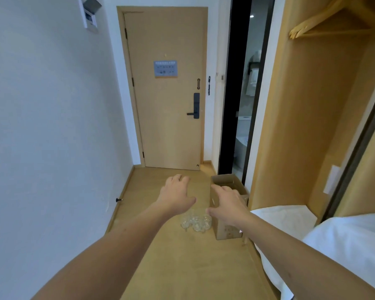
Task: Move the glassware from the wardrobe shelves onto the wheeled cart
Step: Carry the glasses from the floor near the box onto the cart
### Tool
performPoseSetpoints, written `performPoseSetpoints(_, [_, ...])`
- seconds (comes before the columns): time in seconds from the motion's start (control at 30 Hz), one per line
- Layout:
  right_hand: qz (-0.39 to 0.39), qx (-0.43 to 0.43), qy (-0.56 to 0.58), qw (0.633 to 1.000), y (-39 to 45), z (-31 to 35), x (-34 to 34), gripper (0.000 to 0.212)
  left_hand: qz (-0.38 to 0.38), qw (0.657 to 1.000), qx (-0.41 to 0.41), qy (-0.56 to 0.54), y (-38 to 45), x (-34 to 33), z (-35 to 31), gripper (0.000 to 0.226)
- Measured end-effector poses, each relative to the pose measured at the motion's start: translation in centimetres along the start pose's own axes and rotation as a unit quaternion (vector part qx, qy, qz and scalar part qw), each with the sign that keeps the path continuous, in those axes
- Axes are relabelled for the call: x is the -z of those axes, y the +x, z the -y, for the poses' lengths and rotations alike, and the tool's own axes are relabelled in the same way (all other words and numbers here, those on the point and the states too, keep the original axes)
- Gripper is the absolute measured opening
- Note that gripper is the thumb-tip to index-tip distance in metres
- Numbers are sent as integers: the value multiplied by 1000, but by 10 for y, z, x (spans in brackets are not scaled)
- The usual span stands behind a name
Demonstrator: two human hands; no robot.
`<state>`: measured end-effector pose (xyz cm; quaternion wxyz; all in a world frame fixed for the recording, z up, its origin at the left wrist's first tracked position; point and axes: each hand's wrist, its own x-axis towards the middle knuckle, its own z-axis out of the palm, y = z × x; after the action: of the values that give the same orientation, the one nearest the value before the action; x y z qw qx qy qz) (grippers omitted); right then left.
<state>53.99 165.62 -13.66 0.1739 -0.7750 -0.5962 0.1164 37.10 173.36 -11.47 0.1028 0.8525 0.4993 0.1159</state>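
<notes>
Several clear glasses (196, 221) stand grouped on the wooden floor, just left of a cardboard box (225, 229). My left hand (175, 194) hovers above and to the left of them with its fingers spread and holds nothing. My right hand (228, 204) is stretched out in front of the box, above and to the right of the glasses, fingers loose and empty. The open wardrobe (307, 131) is on the right, with a white cloth-covered surface (290, 219) low inside it. No wheeled cart is in view.
A closed wooden door (167, 89) ends the narrow hallway ahead. A white wall (41, 126) runs along the left with a doorstop (118, 199) near the floor. A dark bathroom doorway (238, 94) opens beside the wardrobe. Wooden hangers (325, 24) hang at the top right.
</notes>
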Motion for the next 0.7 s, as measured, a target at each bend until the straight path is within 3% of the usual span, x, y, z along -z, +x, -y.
performPoseSetpoints(0.7, [59,-70,41,995,242,-20,-73,88,61,998,-6,-28,238,-77,100,77])
